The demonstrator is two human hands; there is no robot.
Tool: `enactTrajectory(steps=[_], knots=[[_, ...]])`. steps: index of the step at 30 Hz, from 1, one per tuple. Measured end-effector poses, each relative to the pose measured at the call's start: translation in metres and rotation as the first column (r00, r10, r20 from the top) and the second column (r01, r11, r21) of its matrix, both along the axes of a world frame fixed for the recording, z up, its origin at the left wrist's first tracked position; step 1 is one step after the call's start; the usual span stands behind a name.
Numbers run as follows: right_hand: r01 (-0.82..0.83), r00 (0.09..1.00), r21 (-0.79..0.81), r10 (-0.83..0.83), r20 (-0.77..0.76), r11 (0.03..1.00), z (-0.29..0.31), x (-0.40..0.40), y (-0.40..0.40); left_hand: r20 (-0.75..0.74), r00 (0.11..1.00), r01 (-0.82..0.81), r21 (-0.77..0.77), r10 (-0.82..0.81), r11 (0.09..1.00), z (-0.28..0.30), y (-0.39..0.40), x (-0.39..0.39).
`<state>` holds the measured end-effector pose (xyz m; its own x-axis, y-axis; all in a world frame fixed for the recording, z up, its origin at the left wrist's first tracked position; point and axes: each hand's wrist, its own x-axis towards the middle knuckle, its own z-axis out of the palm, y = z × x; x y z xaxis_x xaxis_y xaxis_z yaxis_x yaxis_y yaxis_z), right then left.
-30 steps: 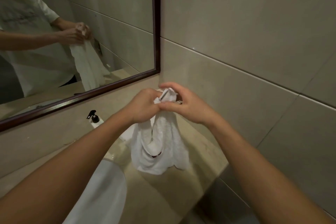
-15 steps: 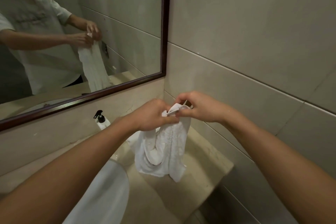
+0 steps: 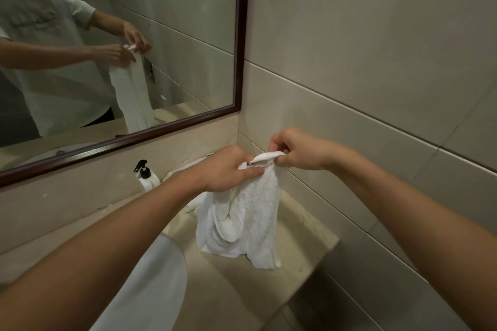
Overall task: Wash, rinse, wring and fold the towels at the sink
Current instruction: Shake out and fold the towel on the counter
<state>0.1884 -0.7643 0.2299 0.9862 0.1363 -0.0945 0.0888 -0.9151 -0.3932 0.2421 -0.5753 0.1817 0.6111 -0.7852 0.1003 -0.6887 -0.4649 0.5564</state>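
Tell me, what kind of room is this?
Most likely a bathroom: a framed mirror on tiled walls, a white sink set in a stone counter, and a pump bottle.

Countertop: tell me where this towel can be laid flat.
Freest patch: bare countertop between the basin and the side wall, under the hanging towel held by the left hand and right hand. The back corner is crowded: soap bottle and another towel.
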Motion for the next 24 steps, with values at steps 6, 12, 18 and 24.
enactTrajectory(steps=[6,12,18,24], knots=[[-0.041,0.995,-0.313,0.067,0.074,0.949,0.019,0.007,0.007,-0.189,0.976,-0.126,-0.090,0.107,0.988,0.004,0.003,0.002],[0.192,0.971,0.365,-0.231,0.068,0.911,0.003,-0.002,-0.047,-0.578,0.773,-0.359,-0.057,0.262,0.932,0.004,0.059,0.026],[0.435,0.854,0.553,-0.521,-0.002,0.711,-0.002,-0.021,-0.102,-0.394,0.817,-0.433,0.066,0.422,0.899,-0.001,0.110,0.049],[0.422,0.841,0.573,-0.540,0.043,0.703,0.007,-0.032,-0.123,-0.063,0.809,-0.587,-0.151,0.584,0.796,-0.013,0.127,0.058]])
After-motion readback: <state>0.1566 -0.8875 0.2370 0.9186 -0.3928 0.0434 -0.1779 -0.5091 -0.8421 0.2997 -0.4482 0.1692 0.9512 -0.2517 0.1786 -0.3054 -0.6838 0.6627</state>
